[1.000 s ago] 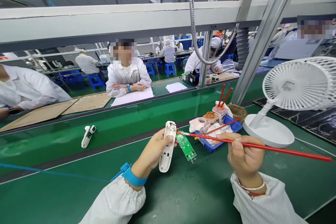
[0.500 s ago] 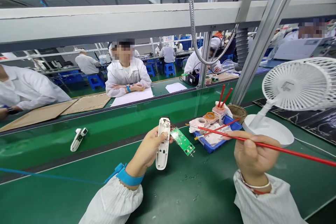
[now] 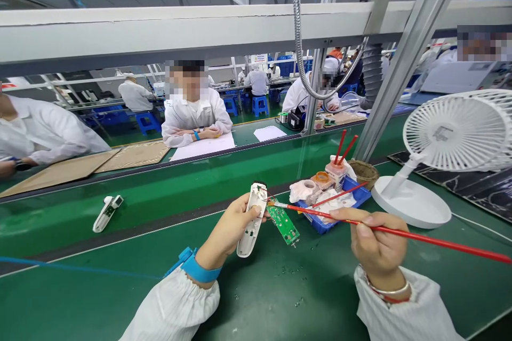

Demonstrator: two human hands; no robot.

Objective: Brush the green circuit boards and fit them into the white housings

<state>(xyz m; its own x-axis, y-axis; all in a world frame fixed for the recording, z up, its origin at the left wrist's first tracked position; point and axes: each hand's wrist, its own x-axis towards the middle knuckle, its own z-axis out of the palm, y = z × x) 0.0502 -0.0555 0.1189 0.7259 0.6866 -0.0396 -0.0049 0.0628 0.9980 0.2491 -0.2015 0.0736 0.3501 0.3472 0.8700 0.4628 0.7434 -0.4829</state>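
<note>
Blue plastic tray point(image 3: 362, 197) sits on the green surface point(image 3: 132, 261), holding a small jar point(image 3: 336, 176) with two red sticks point(image 3: 344, 148) standing in it, an orange ring point(image 3: 321, 177), a pale pink lump point(image 3: 304, 191) and crumpled white wipes point(image 3: 334, 203). A thin red stick point(image 3: 340, 194) lies across the tray. Just beyond it stands a woven basket point(image 3: 363, 174), its contents out of sight.

The hands are apart. The left hand point(image 3: 228, 226) grips a white plastic housing point(image 3: 251, 219), its fingers wrapping part of the shell, while the right hand point(image 3: 378, 242) pinches a long red-handled brush point(image 3: 392, 229) whose tip reaches the top of a green circuit board point(image 3: 283, 225). The board hangs beside the housing, just above the surface, joined to it by thin red wires point(image 3: 269, 197). The brush tip and the wire joints are too small to make out clearly.
</note>
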